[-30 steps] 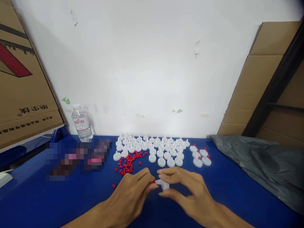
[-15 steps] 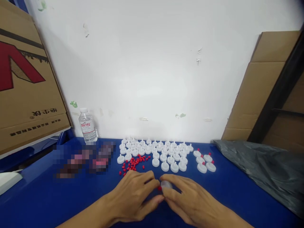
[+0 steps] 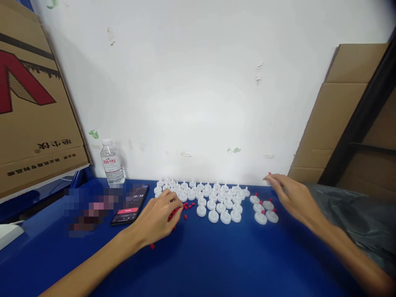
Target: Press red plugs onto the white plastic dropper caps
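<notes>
My left hand is curled down over the pile of small red caps, fingertips among them. Whether a cap is between its fingers is hidden. At the right, my right hand is closed with a red tip showing above its fingers. The white round piece under that tip is mostly covered by the hand. Below and left of it stand several white round pieces with red caps. Many white round pieces with bare spouts sit in rows at the middle.
A phone with a lit timer lies beside my left forearm. Behind it stand a water bottle and a large cardboard box. Grey plastic sheeting covers the right side of the blue table, and a white wall rises behind.
Both hands were together at the front, around a white round piece and a red cap. The left has moved left to the red caps; the right has gone far right with the piece.
</notes>
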Tool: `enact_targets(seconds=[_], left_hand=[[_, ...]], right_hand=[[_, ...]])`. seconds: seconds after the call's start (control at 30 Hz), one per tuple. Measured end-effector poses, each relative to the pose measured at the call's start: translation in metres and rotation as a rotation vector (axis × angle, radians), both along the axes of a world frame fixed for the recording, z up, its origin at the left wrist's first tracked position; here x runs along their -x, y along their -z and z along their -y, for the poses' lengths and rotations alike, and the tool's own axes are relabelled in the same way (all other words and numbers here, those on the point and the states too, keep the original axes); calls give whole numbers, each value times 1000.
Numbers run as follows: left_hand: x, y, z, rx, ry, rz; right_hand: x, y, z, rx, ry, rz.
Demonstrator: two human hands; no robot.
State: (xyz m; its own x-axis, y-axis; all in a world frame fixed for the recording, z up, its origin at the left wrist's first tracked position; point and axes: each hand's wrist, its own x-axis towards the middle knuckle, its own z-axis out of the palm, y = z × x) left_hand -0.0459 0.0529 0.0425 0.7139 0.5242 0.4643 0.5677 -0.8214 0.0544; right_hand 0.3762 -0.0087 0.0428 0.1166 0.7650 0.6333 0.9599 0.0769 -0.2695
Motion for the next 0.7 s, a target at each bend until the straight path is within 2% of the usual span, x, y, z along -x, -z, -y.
enact_targets(seconds=[0.2, 0.43, 0.53, 0.7], left_hand=[[-7, 12, 7, 37, 81, -122], [-4, 22, -2, 25, 96, -153], [-4, 22, -5, 18, 116, -162], [-5, 22, -3, -7, 130, -165]], right_hand=[[-12, 16, -7, 229, 29, -43], [-13, 37, -12, 406, 1, -102], [-10, 36, -11, 436, -27, -120], [0, 23, -6, 403, -74, -121]])
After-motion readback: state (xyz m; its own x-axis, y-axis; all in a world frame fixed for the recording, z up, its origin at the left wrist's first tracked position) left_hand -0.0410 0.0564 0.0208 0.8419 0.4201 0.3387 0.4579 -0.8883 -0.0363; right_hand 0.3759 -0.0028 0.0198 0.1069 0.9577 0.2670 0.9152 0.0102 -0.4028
